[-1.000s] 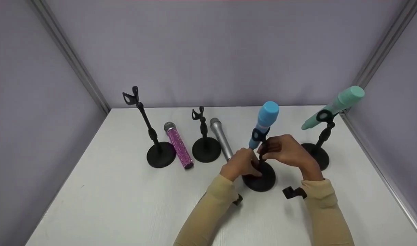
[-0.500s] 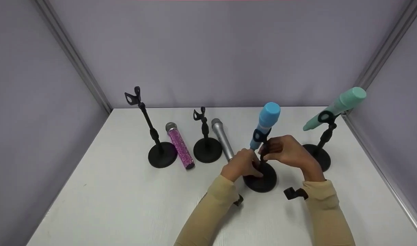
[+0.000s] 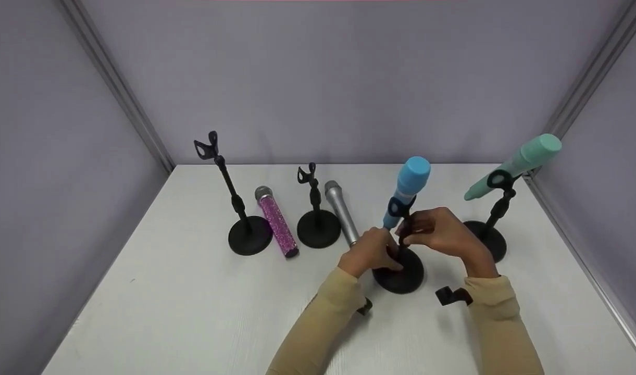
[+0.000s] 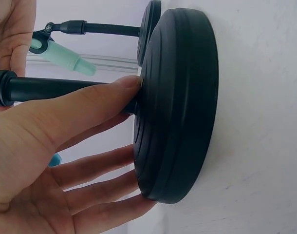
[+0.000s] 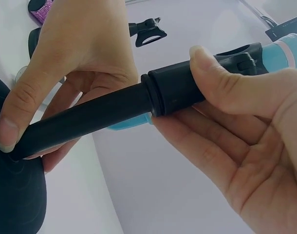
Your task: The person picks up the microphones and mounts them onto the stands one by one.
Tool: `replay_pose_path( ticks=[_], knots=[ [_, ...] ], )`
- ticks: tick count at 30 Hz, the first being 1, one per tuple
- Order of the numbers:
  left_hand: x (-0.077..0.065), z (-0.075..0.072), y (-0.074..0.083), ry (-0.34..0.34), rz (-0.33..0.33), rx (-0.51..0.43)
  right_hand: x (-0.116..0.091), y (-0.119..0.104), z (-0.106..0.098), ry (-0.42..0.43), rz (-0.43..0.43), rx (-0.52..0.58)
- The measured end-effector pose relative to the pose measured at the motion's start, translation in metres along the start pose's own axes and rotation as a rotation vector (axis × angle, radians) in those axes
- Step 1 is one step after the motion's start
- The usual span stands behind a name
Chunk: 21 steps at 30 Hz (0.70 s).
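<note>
A black stand (image 3: 409, 281) holding a blue microphone (image 3: 414, 176) stood right of centre in the head view, a person's left hand (image 3: 371, 252) clasped low on it and the right hand (image 3: 447, 234) pinching it higher up. A silver microphone (image 3: 341, 210) and a glittery pink microphone (image 3: 277, 221) lay nearer centre on the white bench (image 3: 192, 312); a green microphone (image 3: 528, 156) tilted at right.

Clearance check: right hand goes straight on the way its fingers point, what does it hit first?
The black stand's pole, which the right hand grips. Beyond that, leftward in the head view, the left hand looks next, though depth is unclear.
</note>
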<state>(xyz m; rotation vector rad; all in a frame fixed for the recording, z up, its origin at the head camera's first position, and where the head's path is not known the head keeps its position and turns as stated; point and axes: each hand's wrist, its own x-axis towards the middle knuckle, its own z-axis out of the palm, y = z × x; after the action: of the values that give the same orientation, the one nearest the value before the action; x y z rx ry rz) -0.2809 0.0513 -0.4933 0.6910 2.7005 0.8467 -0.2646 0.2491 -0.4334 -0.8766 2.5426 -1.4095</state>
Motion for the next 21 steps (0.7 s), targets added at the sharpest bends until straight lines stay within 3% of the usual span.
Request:
replay_pose_path(
  ticks=[14, 21],
  knots=[
    [-0.003, 0.001, 0.002, 0.004, 0.049, 0.078, -0.008, -0.002, -0.002, 0.015, 0.045, -0.081],
    [-0.016, 0.003, 0.003, 0.023, 0.071, 0.085, -0.025, 0.015, 0.002, -0.056, 0.121, -0.193]
  ],
)
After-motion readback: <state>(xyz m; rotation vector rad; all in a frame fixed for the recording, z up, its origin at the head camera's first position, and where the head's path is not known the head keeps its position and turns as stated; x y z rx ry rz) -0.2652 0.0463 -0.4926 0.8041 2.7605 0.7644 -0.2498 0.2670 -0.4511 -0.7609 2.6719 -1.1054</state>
